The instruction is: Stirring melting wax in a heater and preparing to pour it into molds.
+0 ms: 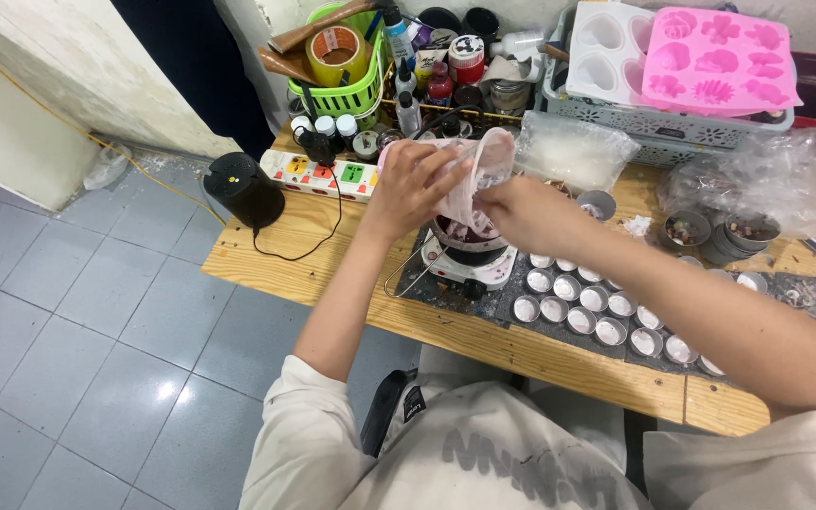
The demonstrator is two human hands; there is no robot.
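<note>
While the left hand (415,184) and right hand (521,212) both grip one tilted pink plastic bag (477,184) over one small pot (465,238) on one white hotplate (469,266), about sixteen small round cups (606,307) sit along the counter's (332,269) near edge, and two moulds (682,57) top the far-edge crate.

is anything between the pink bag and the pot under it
Nothing visible does. Both hands, left hand and right hand, hold the pink bag tilted right above the pot on the small hot plate; the gap looks open.
</note>
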